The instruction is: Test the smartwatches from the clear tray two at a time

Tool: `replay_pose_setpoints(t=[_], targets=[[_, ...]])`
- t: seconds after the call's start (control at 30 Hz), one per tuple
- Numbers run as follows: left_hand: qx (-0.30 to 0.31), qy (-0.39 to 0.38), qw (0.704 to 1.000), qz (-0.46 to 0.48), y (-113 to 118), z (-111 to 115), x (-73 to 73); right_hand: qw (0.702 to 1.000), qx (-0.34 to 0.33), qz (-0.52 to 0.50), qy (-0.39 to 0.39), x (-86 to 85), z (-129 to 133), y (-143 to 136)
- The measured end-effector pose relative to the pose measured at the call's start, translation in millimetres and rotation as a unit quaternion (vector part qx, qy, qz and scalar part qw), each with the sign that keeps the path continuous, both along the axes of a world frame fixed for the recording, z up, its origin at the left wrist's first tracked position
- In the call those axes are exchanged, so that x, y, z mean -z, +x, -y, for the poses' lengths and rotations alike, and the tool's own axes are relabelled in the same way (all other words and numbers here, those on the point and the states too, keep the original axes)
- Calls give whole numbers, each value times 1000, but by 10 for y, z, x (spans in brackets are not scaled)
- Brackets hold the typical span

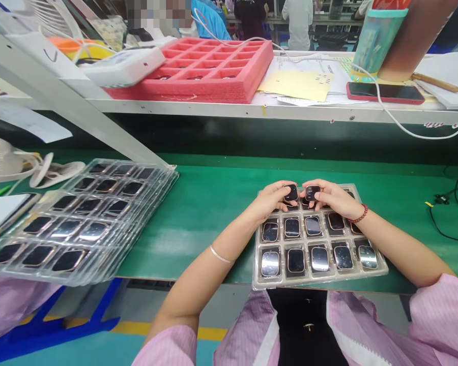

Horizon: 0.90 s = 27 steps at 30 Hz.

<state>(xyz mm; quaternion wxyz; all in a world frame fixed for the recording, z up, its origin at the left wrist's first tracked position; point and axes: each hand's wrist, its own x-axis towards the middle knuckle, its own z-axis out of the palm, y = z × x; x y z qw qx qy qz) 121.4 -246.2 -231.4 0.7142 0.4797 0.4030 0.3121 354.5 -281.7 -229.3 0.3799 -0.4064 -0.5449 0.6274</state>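
Two watches (291,192) held apart near tray's (309,281) far edge

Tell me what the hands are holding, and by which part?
The left hand holds a watch by its left side; the right hand holds another watch by its right side.

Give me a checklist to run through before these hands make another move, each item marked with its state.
1. Left hand has a grip on a watch face: ok.
2. Right hand has a grip on a second watch face: ok.
3. Front row of the tray filled, one unit in each of five pockets: ok.
4. Back-row pockets all filled: cannot tell, the hands hide part of that row.
5. Tray well back from the front edge of the green bench: not ok, its near left corner seems to reach the edge.
6. Stacked trays apart from this tray: ok.
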Motion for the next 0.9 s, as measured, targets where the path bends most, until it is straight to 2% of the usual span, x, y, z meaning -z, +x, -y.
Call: replay_pose_setpoints(t=[0.2,0.47,0.9], targets=[[-32,72,997,-15,69,110,-7,1000,3,8,1,18,-6,-1],[-11,133,991,-23,34,173,72,1000,3,24,20,-15,11,-13],[-4,148,989,-27,21,161,112,998,-6,49,29,2,16,-13]])
